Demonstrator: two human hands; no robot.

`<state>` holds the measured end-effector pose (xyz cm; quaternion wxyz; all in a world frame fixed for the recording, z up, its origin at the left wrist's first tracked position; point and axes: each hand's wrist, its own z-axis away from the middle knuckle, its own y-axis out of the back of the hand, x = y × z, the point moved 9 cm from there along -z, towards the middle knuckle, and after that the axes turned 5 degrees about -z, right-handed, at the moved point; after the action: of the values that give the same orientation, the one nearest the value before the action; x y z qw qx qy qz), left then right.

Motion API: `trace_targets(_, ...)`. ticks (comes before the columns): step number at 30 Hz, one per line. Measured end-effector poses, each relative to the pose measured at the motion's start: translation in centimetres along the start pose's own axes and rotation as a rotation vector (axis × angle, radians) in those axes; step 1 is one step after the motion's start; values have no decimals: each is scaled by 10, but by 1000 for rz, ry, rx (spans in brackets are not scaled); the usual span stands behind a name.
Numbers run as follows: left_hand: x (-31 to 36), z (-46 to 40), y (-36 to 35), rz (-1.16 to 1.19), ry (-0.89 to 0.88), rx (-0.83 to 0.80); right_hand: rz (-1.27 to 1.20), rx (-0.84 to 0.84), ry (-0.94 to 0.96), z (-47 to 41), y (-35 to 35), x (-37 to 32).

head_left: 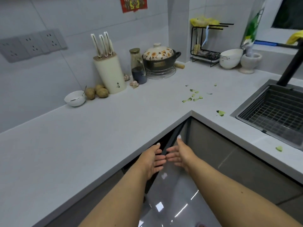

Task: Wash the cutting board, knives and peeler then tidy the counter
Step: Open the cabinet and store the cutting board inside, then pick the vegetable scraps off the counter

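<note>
Fingers (161,157) of both hands spread open, empty, tips nearly meeting below the counter (98,128) corner; green peelings (193,95) lie well beyond them; knives (102,45) stand in their block far past the left hand (153,161); right hand (180,154) alongside.

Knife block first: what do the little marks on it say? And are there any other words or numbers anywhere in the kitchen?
Knife block: small dark characters low on its front, too small to read.
Red paper on the wall: a printed picture, cut off by the frame, no readable text.
Black pot: a gold label, blurred, unreadable.
Nothing else carries writing.
</note>
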<state>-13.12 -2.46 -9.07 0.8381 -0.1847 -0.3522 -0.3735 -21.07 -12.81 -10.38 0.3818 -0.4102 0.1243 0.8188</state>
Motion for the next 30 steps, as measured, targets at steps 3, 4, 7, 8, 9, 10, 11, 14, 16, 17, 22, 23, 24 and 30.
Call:
trace_targets(3,19,-7,-1,14,-11,19,10,36,39,-6,7,-23)
trace_targets(4,29,-12,-7,13,-14,18,20,47,49,-10,14,-35)
trace_targets(7,57,-29,-28,8,-27,9,37,98,100,-25,40,-72)
trace_targets(8,68,-35,-38,4,-30,1,39,125,117,-31,53,-85)
trace_targets(9,77,-41,-47,0,-33,-3,40,147,133,-37,65,-97)
trace_targets(10,87,-47,-56,-5,-35,-5,50,169,148,-43,77,-108)
trace_targets(11,96,-54,-66,-11,-37,-9,69,188,159,-51,90,-118)
trace_targets(14,118,-72,-95,-47,-42,-29,108,264,173,-67,131,-144)
trace_targets(16,130,-83,-113,-73,-42,-35,157,309,200,-73,162,-158)
trace_targets(17,135,-88,-122,-81,-42,-37,183,333,224,-75,179,-166)
trace_targets(22,149,-117,-162,-96,-31,-75,412,508,209,-79,258,-182)
trace_targets(23,151,-120,-167,-96,-26,-81,485,505,187,-80,263,-183)
trace_targets(24,151,-123,-173,-96,-20,-89,548,497,167,-82,266,-182)
trace_targets(30,153,-132,-202,-98,27,-139,929,438,124,-95,263,-181)
